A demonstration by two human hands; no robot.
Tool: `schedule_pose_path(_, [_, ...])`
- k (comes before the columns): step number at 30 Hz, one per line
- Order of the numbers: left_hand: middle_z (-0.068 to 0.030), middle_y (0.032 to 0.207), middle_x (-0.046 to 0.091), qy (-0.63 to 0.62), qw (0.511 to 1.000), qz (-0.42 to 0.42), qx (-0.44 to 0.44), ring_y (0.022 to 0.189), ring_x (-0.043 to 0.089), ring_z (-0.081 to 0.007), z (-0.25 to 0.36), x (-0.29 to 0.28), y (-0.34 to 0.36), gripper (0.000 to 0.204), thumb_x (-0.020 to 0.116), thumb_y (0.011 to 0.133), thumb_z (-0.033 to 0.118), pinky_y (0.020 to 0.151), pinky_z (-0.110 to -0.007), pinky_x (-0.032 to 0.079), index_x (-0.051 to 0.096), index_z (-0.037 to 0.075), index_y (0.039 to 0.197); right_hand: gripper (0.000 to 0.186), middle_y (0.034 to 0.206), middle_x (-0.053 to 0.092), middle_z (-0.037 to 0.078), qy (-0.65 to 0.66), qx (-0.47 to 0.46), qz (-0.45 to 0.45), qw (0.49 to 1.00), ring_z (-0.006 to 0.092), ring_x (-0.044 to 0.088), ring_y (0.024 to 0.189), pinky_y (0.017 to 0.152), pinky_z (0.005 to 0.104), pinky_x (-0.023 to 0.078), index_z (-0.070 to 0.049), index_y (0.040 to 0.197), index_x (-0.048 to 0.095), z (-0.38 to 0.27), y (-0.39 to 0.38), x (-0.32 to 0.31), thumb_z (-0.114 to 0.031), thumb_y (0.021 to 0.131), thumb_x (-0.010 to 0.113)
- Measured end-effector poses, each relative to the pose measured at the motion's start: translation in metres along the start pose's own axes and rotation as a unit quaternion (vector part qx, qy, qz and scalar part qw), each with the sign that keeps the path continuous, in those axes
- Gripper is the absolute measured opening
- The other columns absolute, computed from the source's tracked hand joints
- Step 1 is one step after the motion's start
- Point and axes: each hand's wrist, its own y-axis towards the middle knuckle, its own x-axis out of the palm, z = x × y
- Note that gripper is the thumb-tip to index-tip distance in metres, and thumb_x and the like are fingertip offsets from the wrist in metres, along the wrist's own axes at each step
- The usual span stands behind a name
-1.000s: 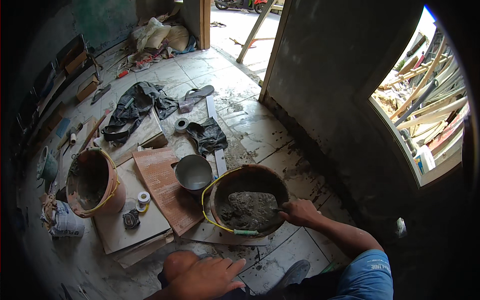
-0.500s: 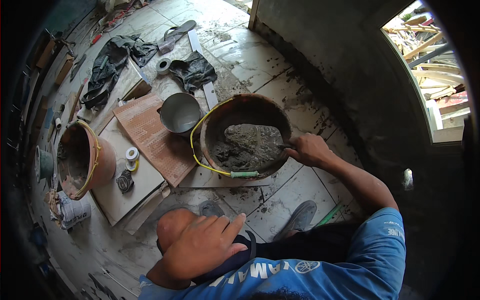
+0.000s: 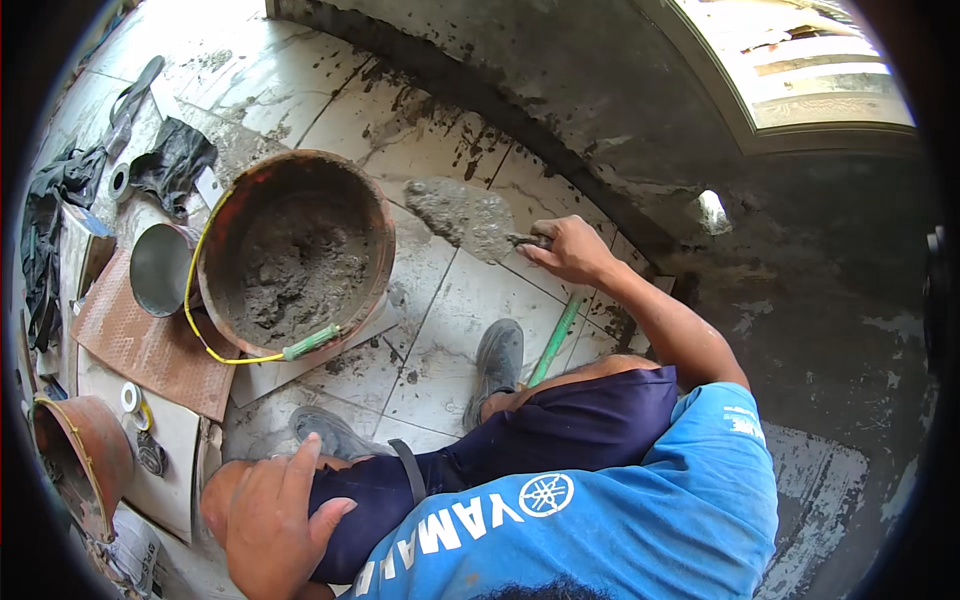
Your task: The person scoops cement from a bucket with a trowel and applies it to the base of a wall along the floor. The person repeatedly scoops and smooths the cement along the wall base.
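Note:
My right hand grips the handle of a trowel, held out to the right of a large bucket. Wet grey mortar covers the blade, which is above the floor tiles near the foot of the wall. More mortar lies inside the bucket, its surface rough and scooped out. The bucket's yellow handle, with a green grip, hangs over the near side. Resting on my knee, my left hand is open, holding nothing, with the thumb spread from the fingers.
A grey wall with a window frame rises at the right. A green pole lies beside my shoe. Left of the bucket are a metal pot, a brown textured tile, tape rolls and another bucket.
The loaded trowel has come out of the bucket and over to the right, toward the wall. My view has turned rightward; my left hand stays on the knee.

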Motion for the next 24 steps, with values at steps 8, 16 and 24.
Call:
schedule_pose_path(8, [-0.0153,0.100,0.065,-0.028,0.994,-0.043,-0.097,0.090,0.062,-0.0341,0.007,0.018,0.027,0.068,0.079,0.074,0.029,0.081,-0.042,0.048,0.057,0.004,0.133,0.034,0.076,0.065,0.022,-0.104,0.156,0.062,0.980,0.0435,0.063,0.078,0.069,0.0503,0.050,-0.004,0.085,0.065,0.124,-0.079,0.035,-0.037,0.088,0.068])
schedule_pose_path(16, [-0.0194,0.131,0.058,-0.089,0.963,-0.040,-0.251,0.113,0.057,-0.0313,0.025,0.029,0.047,0.060,0.071,0.083,0.010,0.099,-0.036,0.044,0.052,0.003,0.140,0.028,0.065,0.063,0.008,0.231,0.133,-0.221,0.938,0.0183,0.059,0.056,0.054,0.0322,0.045,0.000,0.089,0.066,0.133,-0.122,0.011,-0.026,0.089,0.075])
schedule_pose_path(24, [-0.0204,0.127,0.060,-0.079,0.945,-0.070,-0.309,0.110,0.058,-0.0345,0.041,0.046,0.081,0.058,0.072,0.086,0.018,0.097,-0.039,0.045,0.052,0.002,0.138,0.028,0.064,0.057,0.000,0.253,0.237,0.012,0.938,0.0130,0.051,0.054,0.053,0.0302,0.042,-0.001,0.096,0.066,0.311,-0.025,-0.050,-0.028,0.091,0.071])
